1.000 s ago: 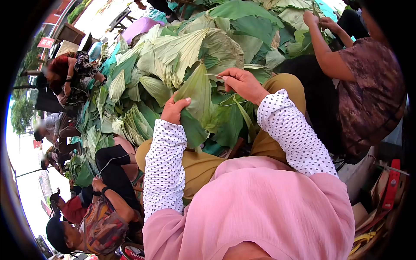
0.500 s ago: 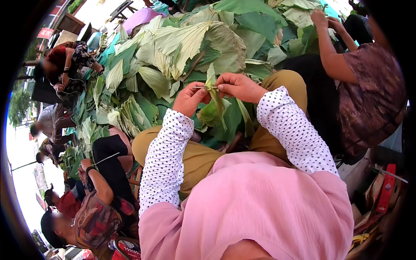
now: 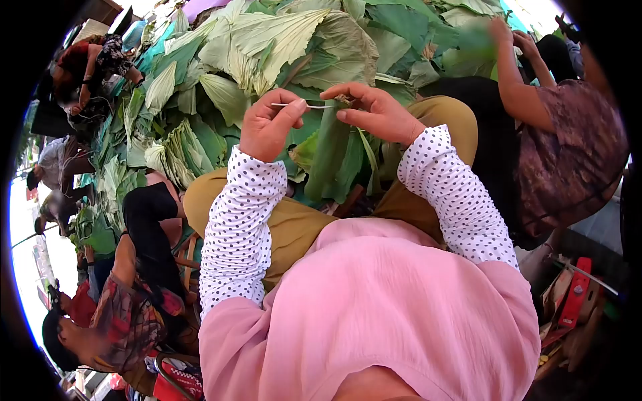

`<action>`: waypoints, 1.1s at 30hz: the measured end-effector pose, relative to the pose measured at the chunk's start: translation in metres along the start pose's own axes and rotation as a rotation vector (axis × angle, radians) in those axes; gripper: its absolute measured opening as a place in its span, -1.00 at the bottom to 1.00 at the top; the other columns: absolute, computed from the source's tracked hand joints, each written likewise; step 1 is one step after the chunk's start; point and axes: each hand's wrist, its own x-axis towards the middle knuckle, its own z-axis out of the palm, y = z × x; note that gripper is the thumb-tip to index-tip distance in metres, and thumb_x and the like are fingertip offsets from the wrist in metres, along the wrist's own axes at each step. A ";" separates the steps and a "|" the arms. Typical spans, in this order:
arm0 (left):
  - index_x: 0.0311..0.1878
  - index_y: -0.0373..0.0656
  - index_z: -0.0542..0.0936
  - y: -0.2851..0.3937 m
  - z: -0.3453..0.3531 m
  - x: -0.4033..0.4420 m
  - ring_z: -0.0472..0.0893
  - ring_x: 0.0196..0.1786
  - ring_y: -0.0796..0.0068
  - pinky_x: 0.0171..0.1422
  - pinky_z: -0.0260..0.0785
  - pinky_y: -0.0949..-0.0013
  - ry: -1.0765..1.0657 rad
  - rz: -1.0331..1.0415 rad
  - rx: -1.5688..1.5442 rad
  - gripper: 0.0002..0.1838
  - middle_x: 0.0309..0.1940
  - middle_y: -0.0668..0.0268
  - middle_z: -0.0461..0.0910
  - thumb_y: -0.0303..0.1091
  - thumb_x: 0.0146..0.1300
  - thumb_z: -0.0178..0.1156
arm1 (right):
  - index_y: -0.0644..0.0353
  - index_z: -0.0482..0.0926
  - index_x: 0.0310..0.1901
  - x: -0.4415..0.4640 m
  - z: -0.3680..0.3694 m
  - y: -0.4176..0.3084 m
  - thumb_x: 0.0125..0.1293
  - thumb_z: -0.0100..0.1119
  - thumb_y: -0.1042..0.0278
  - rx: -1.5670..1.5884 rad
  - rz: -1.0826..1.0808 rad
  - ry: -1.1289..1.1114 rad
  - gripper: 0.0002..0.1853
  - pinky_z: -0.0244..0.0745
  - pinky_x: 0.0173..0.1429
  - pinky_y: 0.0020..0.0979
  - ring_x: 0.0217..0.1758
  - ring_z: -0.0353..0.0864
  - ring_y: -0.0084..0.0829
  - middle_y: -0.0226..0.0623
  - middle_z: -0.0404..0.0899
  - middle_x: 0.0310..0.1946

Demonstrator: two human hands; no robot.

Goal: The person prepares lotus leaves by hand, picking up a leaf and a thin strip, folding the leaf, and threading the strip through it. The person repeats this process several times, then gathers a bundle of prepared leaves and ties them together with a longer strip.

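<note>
I am pinching a slim rod (image 3: 317, 107) with the left hand (image 3: 267, 127), while the right hand (image 3: 378, 115) is gripping a green leaf (image 3: 330, 154) by its top. It is hanging (nearly upright) by the near edge of the leaf pile (image 3: 281, 40).

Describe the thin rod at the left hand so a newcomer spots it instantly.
From the big pink top at bottom centre, follow the dotted sleeve on the left up to the left hand. The thin rod lies between its thumb and fingers, one end pointing toward the right hand. It is narrow and pale, unlike the broad leaves behind.
</note>
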 end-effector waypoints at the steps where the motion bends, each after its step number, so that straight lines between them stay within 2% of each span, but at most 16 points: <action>1: -0.26 -0.28 0.58 0.005 -0.007 -0.002 0.49 -0.37 0.64 -0.23 0.35 0.50 -0.014 0.031 -0.069 -0.87 -0.43 0.37 0.56 -0.40 0.32 0.18 | 0.08 0.52 0.14 -0.003 -0.006 0.001 0.31 0.16 0.37 0.089 0.150 -0.026 -0.65 0.42 -0.12 -0.55 -0.23 0.44 -0.62 -0.40 0.50 -0.16; 3: -0.29 -0.32 0.56 0.011 -0.020 -0.007 0.51 -0.37 0.51 -0.21 0.36 0.43 -0.039 0.070 -0.231 -0.87 -0.45 0.26 0.56 -0.43 0.30 0.13 | 0.06 0.52 0.14 -0.005 -0.019 0.037 0.27 0.14 0.35 0.023 0.204 -0.061 -0.62 0.44 -0.10 -0.52 -0.22 0.51 -0.56 -0.35 0.53 -0.09; 5: -0.32 -0.31 0.54 0.017 -0.031 -0.009 0.51 -0.37 0.47 -0.24 0.35 0.42 -0.186 0.179 -0.369 -0.86 -0.47 0.23 0.55 -0.43 0.30 0.09 | 0.04 0.53 0.15 -0.012 -0.030 0.074 0.24 0.19 0.27 -0.428 0.195 -0.200 -0.59 0.41 0.12 -0.29 0.01 0.53 -0.36 -0.25 0.56 0.02; 6: -0.32 -0.31 0.54 0.019 -0.036 -0.011 0.51 -0.37 0.47 -0.24 0.35 0.42 -0.179 0.181 -0.371 -0.86 -0.47 0.23 0.55 -0.43 0.30 0.09 | 0.04 0.53 0.15 -0.015 -0.029 0.076 0.24 0.19 0.27 -0.431 0.195 -0.207 -0.59 0.41 0.12 -0.29 0.01 0.53 -0.36 -0.25 0.56 0.02; 8: -0.34 -0.31 0.53 0.024 -0.043 -0.015 0.50 -0.37 0.44 -0.26 0.33 0.41 -0.295 0.178 -0.449 -0.84 -0.50 0.21 0.54 -0.42 0.31 0.07 | 0.03 0.52 0.18 -0.024 -0.025 0.079 0.22 0.22 0.23 -1.055 0.420 -0.430 -0.54 0.19 0.36 0.00 0.37 0.30 -0.17 -0.13 0.49 0.18; 9: -0.34 -0.31 0.53 0.023 -0.045 -0.016 0.50 -0.37 0.44 -0.26 0.33 0.41 -0.285 0.182 -0.449 -0.84 -0.50 0.21 0.54 -0.42 0.31 0.07 | 0.03 0.52 0.18 -0.026 -0.023 0.085 0.22 0.22 0.23 -1.060 0.414 -0.438 -0.54 0.19 0.36 0.00 0.37 0.30 -0.17 -0.13 0.49 0.18; 11: -0.35 -0.30 0.52 0.020 -0.047 -0.020 0.49 -0.37 0.43 -0.28 0.32 0.41 -0.303 0.137 -0.447 -0.84 -0.51 0.21 0.53 -0.41 0.30 0.08 | 0.03 0.49 0.22 -0.030 -0.016 0.099 0.22 0.23 0.22 -1.170 0.249 -0.272 -0.51 -0.06 0.45 0.18 0.55 -0.02 -0.13 -0.09 0.39 0.29; 12: -0.31 -0.31 0.55 0.017 -0.049 -0.019 0.51 -0.35 0.45 -0.25 0.34 0.41 -0.318 0.142 -0.416 -0.84 -0.48 0.22 0.55 -0.40 0.33 0.10 | 0.07 0.47 0.24 -0.023 -0.011 0.077 0.28 0.20 0.24 -1.091 0.196 -0.243 -0.52 0.04 0.48 0.01 0.55 0.03 -0.16 -0.08 0.31 0.35; 14: -0.27 -0.31 0.56 0.016 -0.046 -0.021 0.53 -0.33 0.46 -0.23 0.35 0.41 -0.275 0.076 -0.388 -0.84 -0.45 0.22 0.56 -0.40 0.34 0.11 | 0.12 0.41 0.28 -0.006 -0.004 0.045 0.34 0.12 0.35 -0.330 0.085 -0.238 -0.54 0.19 0.42 -0.19 0.45 0.25 -0.22 -0.18 0.42 0.28; 15: -0.24 -0.32 0.57 0.016 -0.043 -0.021 0.54 -0.31 0.48 -0.21 0.37 0.42 -0.238 0.013 -0.363 -0.84 -0.42 0.22 0.57 -0.39 0.35 0.12 | 0.12 0.41 0.28 0.001 0.003 0.020 0.34 0.12 0.35 -0.323 0.089 -0.242 -0.54 0.19 0.42 -0.19 0.45 0.25 -0.22 -0.18 0.42 0.28; 17: -0.21 -0.34 0.54 0.010 -0.041 -0.014 0.50 -0.31 0.42 -0.18 0.36 0.40 -0.208 -0.010 -0.295 -0.80 -0.43 0.20 0.54 -0.37 0.37 0.05 | 0.20 0.37 0.29 0.010 0.015 -0.023 0.40 0.05 0.37 0.261 0.150 -0.386 -0.56 0.33 0.29 -0.37 0.24 0.46 -0.39 -0.28 0.49 0.18; 23: -0.17 -0.24 0.60 -0.011 -0.064 0.015 0.56 -0.27 0.53 -0.08 0.41 0.43 -0.090 -0.115 -0.366 -0.83 -0.36 0.33 0.59 -0.34 0.37 0.13 | 0.24 0.35 0.29 0.037 -0.006 -0.039 0.42 0.00 0.40 0.376 0.166 -0.499 -0.57 0.37 0.20 -0.41 -0.04 0.51 -0.49 -0.26 0.53 0.06; 24: -0.17 -0.25 0.61 -0.014 -0.067 0.018 0.56 -0.26 0.52 -0.05 0.43 0.41 -0.093 -0.130 -0.324 -0.81 -0.34 0.32 0.60 -0.31 0.38 0.14 | 0.24 0.45 0.20 0.040 -0.008 -0.044 0.43 0.00 0.38 0.361 0.202 -0.434 -0.65 0.43 0.04 -0.49 -0.17 0.51 -0.58 -0.33 0.58 -0.14; 29: -0.06 -0.30 0.55 -0.059 -0.068 0.034 0.56 -0.16 0.38 0.03 0.42 0.29 -0.141 -0.216 -0.403 -0.64 -0.27 0.22 0.57 -0.13 0.45 0.04 | 0.24 0.61 -0.05 0.063 -0.020 -0.022 0.47 -0.01 0.29 0.043 0.250 -0.401 -0.75 0.34 -0.30 -0.63 -0.42 0.41 -0.74 -0.56 0.48 -0.50; 32: 0.04 -0.27 0.53 -0.138 -0.084 0.040 0.52 -0.06 0.36 0.09 0.40 0.22 0.650 -0.544 -0.310 -0.56 -0.18 0.26 0.56 -0.03 0.45 0.00 | 0.23 0.61 -0.09 0.068 -0.026 -0.011 0.47 0.01 0.32 0.048 0.181 -0.185 -0.78 0.31 -0.30 -0.66 -0.42 0.38 -0.75 -0.57 0.48 -0.50; 33: 0.14 -0.27 0.50 -0.177 -0.092 0.030 0.51 0.06 0.31 0.14 0.38 0.18 0.895 -0.736 -0.186 -0.52 -0.02 0.20 0.55 -0.02 0.42 0.03 | 0.23 0.61 -0.09 0.064 -0.027 -0.016 0.47 0.01 0.32 0.060 0.185 -0.181 -0.78 0.31 -0.30 -0.66 -0.42 0.38 -0.75 -0.57 0.48 -0.50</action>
